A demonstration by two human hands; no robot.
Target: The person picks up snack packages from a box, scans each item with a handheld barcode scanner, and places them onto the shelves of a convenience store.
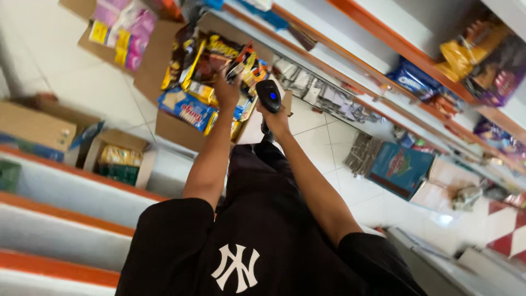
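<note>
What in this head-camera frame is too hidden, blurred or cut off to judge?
- Small packet in the left hand: motion blur; kind unclear.
- Scanner in the right hand: its handle is hidden by the fingers.
- Cardboard box of snacks: lower layers covered by top packs.
- Shelf goods at the upper right: cut by the frame edge.

A shop: snack-stocked shelves [416, 60], cardboard boxes [164, 60] of packets.

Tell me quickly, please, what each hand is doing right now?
Left hand: closed on a small snack packet above the cardboard box.
Right hand: closed around a black handheld scanner.
</note>
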